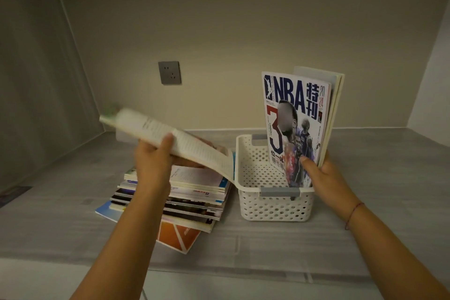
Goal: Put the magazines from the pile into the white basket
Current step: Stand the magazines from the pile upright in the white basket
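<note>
A pile of magazines (190, 200) lies on the grey counter, left of the white perforated basket (272, 207). My left hand (155, 156) grips a pale magazine (170, 141) lifted above the pile, its loose corner drooping toward the basket's left rim. Several magazines stand upright at the basket's right side, an NBA issue (297, 114) in front. My right hand (319, 170) holds these upright, thumb pressed on the NBA cover and fingers behind.
A grey wall socket (169, 72) sits on the back wall. The grey counter (365, 202) runs to walls at the left, back and right. An orange cover (177, 236) pokes out from under the pile near the front edge.
</note>
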